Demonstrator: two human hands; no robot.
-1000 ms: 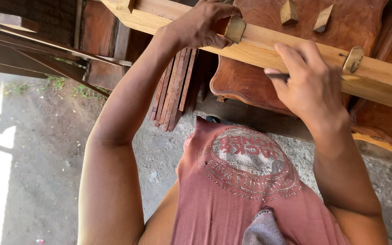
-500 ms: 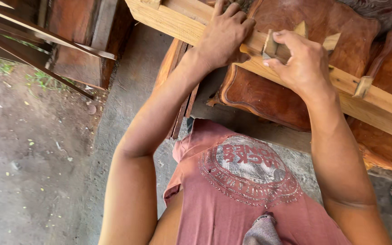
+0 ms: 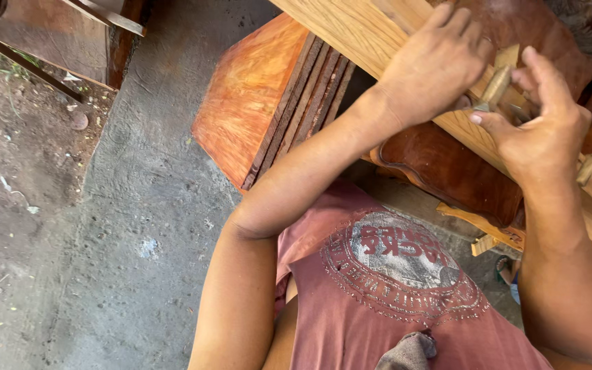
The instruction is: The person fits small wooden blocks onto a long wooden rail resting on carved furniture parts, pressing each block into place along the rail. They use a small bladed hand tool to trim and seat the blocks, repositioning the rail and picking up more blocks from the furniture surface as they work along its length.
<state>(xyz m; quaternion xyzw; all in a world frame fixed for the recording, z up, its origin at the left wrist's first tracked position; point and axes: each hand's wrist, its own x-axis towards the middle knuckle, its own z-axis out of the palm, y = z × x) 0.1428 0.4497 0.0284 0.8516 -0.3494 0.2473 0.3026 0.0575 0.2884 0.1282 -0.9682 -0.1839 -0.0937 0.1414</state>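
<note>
Stacked reddish boards [image 3: 279, 103], concrete floor [image 3: 138, 226]

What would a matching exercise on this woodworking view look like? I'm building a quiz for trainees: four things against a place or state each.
Things:
1. left hand
2. right hand
3. stack of reddish boards
4. small wooden block

Places or states:
A. leaning on edge over the concrete floor
B. resting on top of the pale wooden beam
C. pinched upright between both hands
D. fingers curled at the beam's near side

Pairs: 1-B, 2-D, 3-A, 4-C
</note>
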